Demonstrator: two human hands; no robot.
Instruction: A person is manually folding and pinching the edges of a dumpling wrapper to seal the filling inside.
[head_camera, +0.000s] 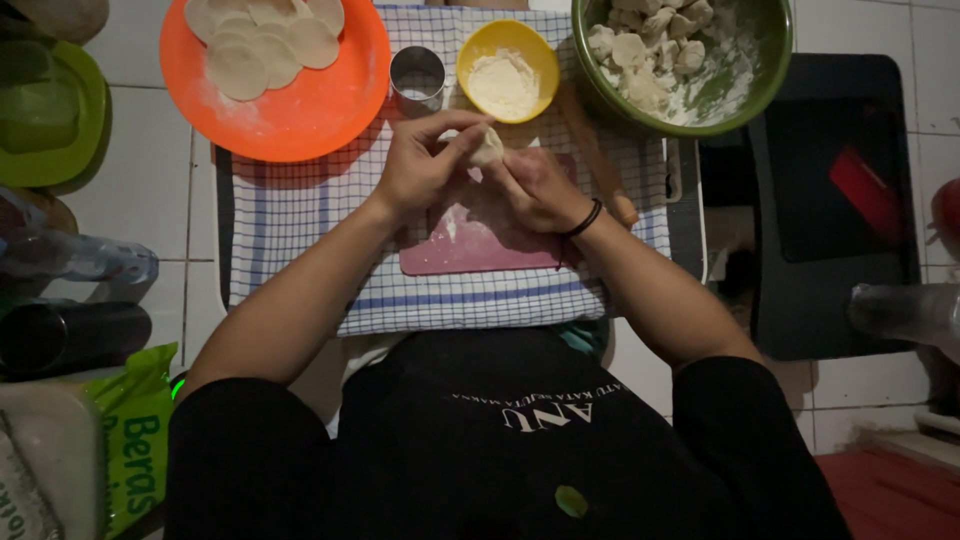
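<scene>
My left hand (425, 160) and my right hand (535, 188) meet above a pink cutting board (470, 245), both pinching a small pale piece of dough (488, 147) between their fingertips. A black band circles my right wrist. The board lies on a blue-and-white checked cloth (300, 215). Just beyond my hands stand a round metal cutter (417, 80) and a yellow bowl of flour (507, 70). An orange plate (290, 110) at the back left carries several flat round dough discs (265, 40).
A green bowl (765, 60) at the back right holds floured dough lumps. A wooden rolling pin (598, 155) lies right of the board. Black trays (835, 200) sit at right, a green lidded container (50, 110), bottles and a green bag (135, 440) at left.
</scene>
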